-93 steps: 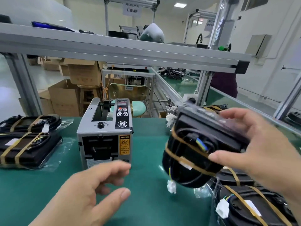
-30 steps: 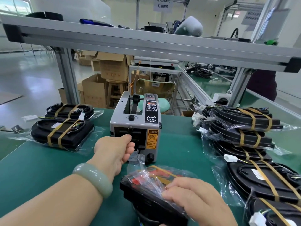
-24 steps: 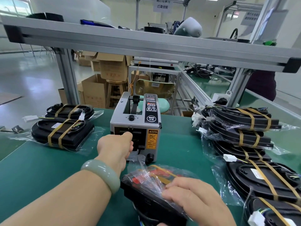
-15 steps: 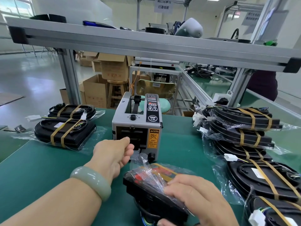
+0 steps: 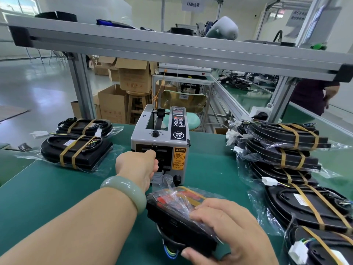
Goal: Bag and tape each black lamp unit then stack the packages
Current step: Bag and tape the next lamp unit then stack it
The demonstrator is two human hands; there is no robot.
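Head view: right hand (image 5: 229, 232) fingers grip bagged lamp unit (image 5: 172, 214); left hand (image 5: 137, 167) at dispenser (image 5: 162, 139) slot, grip unclear.

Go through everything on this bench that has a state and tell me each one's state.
Left hand: fingers curled at the tape dispenser's outlet, fingertips hidden.
Right hand: grips the lamp unit, fingers on top, thumb beneath.
Lamp unit: inside a clear bag, bag end standing loose.
Tape dispenser: upright on the bench.
Left packages: bagged, lying flat, one behind the other.
Right packages: bagged, stacked.
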